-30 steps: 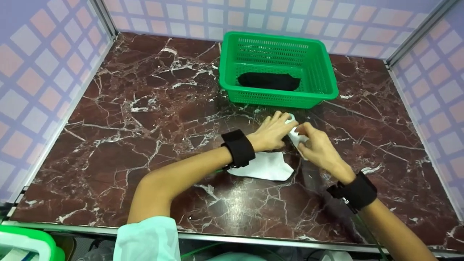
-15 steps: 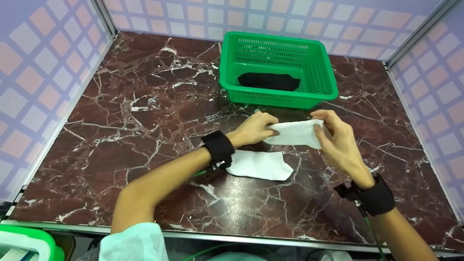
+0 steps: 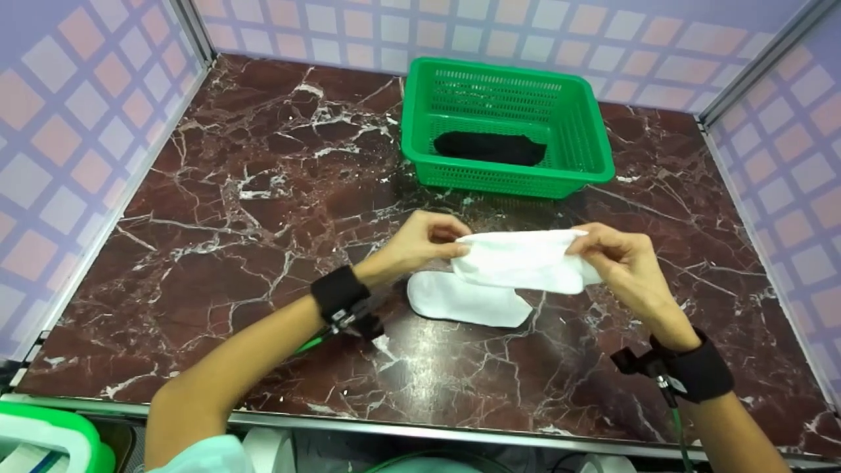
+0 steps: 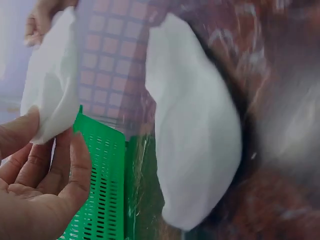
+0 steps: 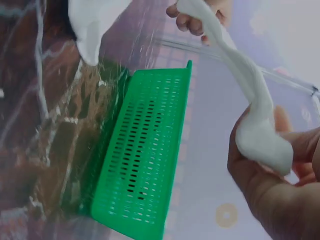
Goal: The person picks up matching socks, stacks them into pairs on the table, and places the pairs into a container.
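Observation:
A white sock (image 3: 519,259) is stretched between both hands above the table. My left hand (image 3: 424,244) pinches its left end between thumb and fingers, which the left wrist view shows closely on the sock (image 4: 52,80). At the other end, my right hand (image 3: 621,263) grips the sock (image 5: 257,127) with thumb and fingers. A second white sock (image 3: 460,305) lies flat on the table just below and partly behind the held one. In the left wrist view this lying sock (image 4: 195,130) is seen whole.
Behind the hands stands a green perforated basket (image 3: 506,177) with a black sock (image 3: 489,147) in it. Patterned panels (image 3: 368,33) enclose the marbled table (image 3: 263,217) at the back and sides. A green-and-white container (image 3: 59,430) sits at the lower left, below the table edge.
The held sock has been lifted off the table and spread out sideways between the hands. The left hand has moved left and the right hand to the right. The lying sock stays put.

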`<state>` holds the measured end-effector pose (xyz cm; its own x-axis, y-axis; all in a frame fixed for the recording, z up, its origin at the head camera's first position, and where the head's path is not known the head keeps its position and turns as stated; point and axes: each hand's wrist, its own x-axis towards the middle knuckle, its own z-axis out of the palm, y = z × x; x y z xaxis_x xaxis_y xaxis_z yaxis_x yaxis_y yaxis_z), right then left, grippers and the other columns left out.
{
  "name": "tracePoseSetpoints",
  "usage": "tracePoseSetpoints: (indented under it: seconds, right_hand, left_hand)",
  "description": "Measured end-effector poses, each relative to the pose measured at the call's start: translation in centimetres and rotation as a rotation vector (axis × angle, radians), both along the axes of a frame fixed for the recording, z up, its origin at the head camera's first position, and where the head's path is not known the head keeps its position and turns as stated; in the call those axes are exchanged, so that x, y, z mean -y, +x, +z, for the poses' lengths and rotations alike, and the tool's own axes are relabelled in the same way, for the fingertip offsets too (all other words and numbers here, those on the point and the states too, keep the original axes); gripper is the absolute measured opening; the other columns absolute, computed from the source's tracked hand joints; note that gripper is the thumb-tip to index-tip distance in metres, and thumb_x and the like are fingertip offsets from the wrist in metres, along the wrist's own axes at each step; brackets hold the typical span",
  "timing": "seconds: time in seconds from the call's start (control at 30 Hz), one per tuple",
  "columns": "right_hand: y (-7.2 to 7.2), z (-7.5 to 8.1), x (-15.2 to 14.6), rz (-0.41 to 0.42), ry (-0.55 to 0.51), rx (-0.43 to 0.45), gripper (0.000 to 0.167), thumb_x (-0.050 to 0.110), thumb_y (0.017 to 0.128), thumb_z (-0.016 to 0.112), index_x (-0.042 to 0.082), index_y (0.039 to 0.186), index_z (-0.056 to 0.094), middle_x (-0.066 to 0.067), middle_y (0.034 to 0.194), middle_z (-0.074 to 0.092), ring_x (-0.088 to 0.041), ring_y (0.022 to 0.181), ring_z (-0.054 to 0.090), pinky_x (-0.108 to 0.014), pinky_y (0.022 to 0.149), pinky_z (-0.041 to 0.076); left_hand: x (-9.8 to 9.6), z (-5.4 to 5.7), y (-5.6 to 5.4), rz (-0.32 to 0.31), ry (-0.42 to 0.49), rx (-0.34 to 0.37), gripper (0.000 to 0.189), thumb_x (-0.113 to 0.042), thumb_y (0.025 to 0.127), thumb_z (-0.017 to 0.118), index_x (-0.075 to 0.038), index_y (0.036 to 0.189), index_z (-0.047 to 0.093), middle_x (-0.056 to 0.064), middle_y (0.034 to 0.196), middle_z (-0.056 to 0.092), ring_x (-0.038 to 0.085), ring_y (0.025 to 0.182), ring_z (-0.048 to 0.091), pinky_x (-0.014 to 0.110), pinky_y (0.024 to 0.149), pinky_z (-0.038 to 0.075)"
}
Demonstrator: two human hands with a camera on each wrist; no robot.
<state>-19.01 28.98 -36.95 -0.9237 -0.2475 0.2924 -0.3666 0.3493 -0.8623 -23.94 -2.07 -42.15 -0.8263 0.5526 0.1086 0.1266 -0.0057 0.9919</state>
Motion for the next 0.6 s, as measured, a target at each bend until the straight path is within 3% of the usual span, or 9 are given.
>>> tracePoseSetpoints:
  seconds: [0.2, 0.3, 0.37, 0.6]
  right_hand:
    - [0.6, -0.8, 0.0, 0.162, -0.050, 0.090, 0.023, -0.017, 0.083, 0.062, -0.009, 0.104, 0.068, -0.022, 0.115, 0.059, -0.014, 0.069, 0.061, -0.020, 0.054, 0.048]
    - [0.8, -1.2, 0.2, 0.238, -0.067, 0.130, 0.030, -0.017, 0.081, 0.065, -0.010, 0.111, 0.065, -0.024, 0.120, 0.055, -0.019, 0.082, 0.064, -0.022, 0.065, 0.053]
    - [0.8, -1.6, 0.3, 0.279, -0.053, 0.155, 0.035, -0.017, 0.081, 0.065, -0.009, 0.115, 0.063, -0.024, 0.123, 0.054, -0.025, 0.092, 0.065, -0.027, 0.071, 0.056]
    - [0.4, -3.7, 1.1, 0.351, 0.136, 0.210, 0.041, -0.012, 0.082, 0.065, -0.005, 0.121, 0.061, -0.021, 0.130, 0.053, -0.030, 0.094, 0.064, -0.030, 0.068, 0.057]
  left_hand:
    - [1.7, 0.0, 1.7, -0.004, 0.178, 0.195, 0.014, -0.005, 0.092, 0.064, 0.004, 0.103, 0.067, 0.017, 0.097, 0.066, 0.023, 0.082, 0.065, 0.043, 0.080, 0.055]
    - [2.4, -0.3, 2.4, -0.010, 0.237, 0.283, 0.009, -0.004, 0.094, 0.060, 0.001, 0.097, 0.067, 0.017, 0.099, 0.064, 0.024, 0.086, 0.064, 0.041, 0.083, 0.054]
    - [2.8, -0.5, 2.9, 0.012, 0.239, 0.337, 0.008, -0.005, 0.094, 0.060, -0.003, 0.092, 0.067, 0.016, 0.101, 0.063, 0.024, 0.087, 0.063, 0.041, 0.084, 0.054]
    - [4.2, -1.8, 4.7, 0.106, 0.201, 0.445, 0.010, -0.005, 0.092, 0.063, 0.002, 0.099, 0.064, 0.020, 0.110, 0.063, 0.025, 0.090, 0.065, 0.039, 0.080, 0.056]
